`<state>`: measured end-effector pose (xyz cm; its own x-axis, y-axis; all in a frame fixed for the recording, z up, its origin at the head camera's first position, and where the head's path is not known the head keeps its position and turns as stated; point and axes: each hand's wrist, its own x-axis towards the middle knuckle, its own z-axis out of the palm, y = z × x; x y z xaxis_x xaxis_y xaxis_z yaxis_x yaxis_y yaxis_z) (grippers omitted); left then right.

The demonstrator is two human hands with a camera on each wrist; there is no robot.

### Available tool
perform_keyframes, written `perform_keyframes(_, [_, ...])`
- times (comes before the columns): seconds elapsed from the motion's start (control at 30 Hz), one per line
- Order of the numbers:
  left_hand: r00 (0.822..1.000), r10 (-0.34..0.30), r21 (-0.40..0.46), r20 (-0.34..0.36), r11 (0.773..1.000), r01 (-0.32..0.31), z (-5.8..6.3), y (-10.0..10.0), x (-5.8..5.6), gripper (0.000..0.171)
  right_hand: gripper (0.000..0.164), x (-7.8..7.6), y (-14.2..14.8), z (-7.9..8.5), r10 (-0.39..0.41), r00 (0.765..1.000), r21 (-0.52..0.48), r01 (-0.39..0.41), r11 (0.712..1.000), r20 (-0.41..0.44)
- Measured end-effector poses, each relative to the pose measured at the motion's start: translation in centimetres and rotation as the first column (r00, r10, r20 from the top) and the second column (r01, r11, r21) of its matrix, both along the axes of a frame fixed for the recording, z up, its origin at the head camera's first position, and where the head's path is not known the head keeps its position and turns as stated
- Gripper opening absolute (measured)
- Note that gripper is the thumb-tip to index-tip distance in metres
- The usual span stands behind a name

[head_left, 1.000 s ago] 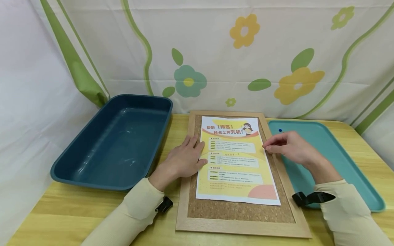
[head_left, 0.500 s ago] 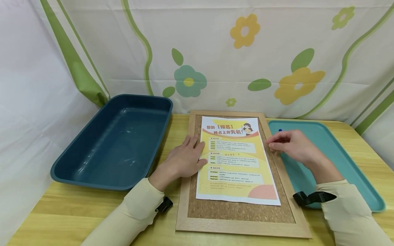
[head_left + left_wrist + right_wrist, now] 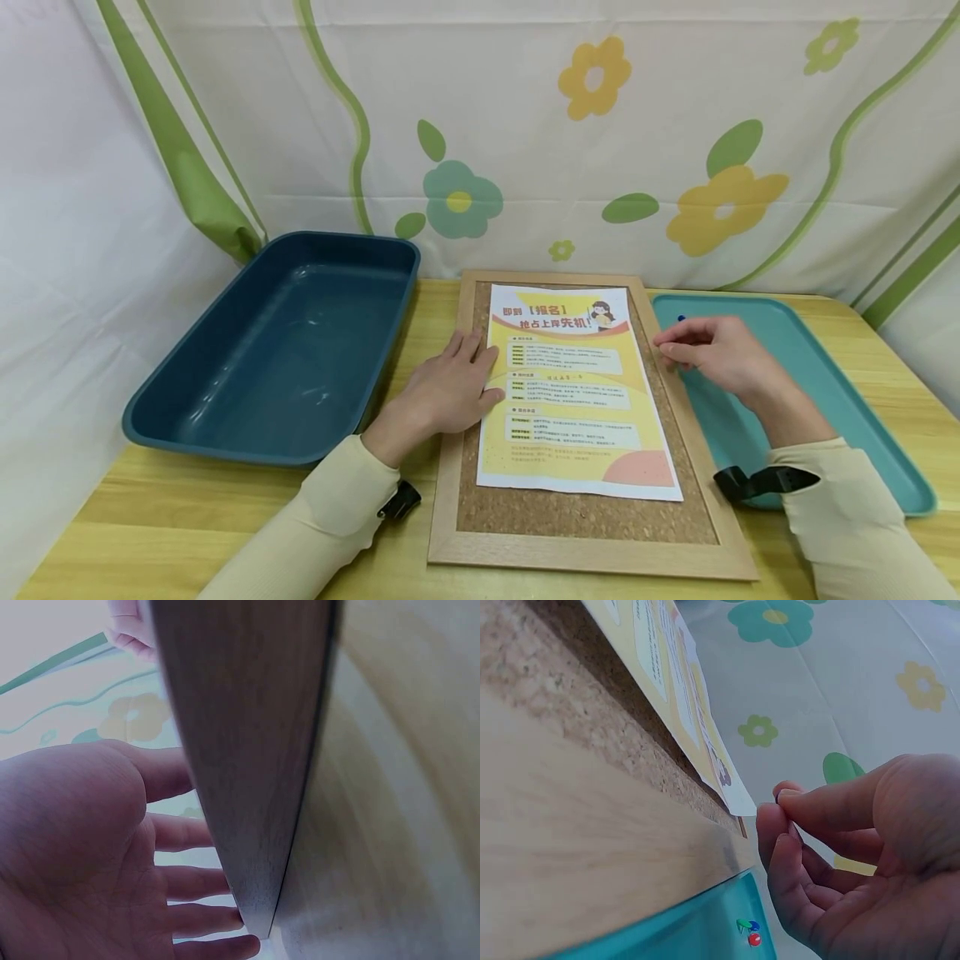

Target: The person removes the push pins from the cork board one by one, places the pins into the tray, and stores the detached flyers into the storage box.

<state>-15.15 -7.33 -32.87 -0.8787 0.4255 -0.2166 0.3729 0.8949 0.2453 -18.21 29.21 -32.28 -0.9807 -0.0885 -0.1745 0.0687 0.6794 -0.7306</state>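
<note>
A printed yellow poster [image 3: 566, 425] lies on a wood-framed cork board [image 3: 585, 518]. My left hand [image 3: 453, 387] rests over the board's left frame, with fingertips at the poster's left edge. In the left wrist view its fingers [image 3: 191, 881] are extended across the frame's side [image 3: 240, 750]. My right hand [image 3: 723, 358] is above the board's right frame, near the poster's upper right edge. In the right wrist view, that hand's thumb and forefinger pinch a small dark thing [image 3: 778, 797], mostly hidden by the fingertips. The poster's right edge curls up off the cork.
A teal tray [image 3: 817, 392] at the right holds several pushpins, including a red pushpin [image 3: 754, 940] and a green pushpin [image 3: 743, 925]. A deep dark-blue bin [image 3: 277, 350] stands at the left. Behind the wooden table [image 3: 127, 500] hangs a flowered curtain [image 3: 525, 150].
My right hand has shifted slightly right and back, away from the poster's edge. The left hand, poster and board have stayed in place.
</note>
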Motion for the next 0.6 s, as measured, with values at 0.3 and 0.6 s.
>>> perform_keyframes(0.3, [1.000,0.005,-0.001,0.000,1.000,-0.005,-0.06,0.02,-0.02,0.068,0.036,-0.05,0.25,-0.02,-0.011,1.000,-0.013,0.010,1.000,-0.013])
perform_keyframes(0.6, [1.000,0.003,-0.009,0.002,1.000,-0.002,-0.08,0.08,-0.06,0.068,0.035,-0.11,0.55,-0.18,-0.016,1.000,-0.029,0.016,0.999,-0.020])
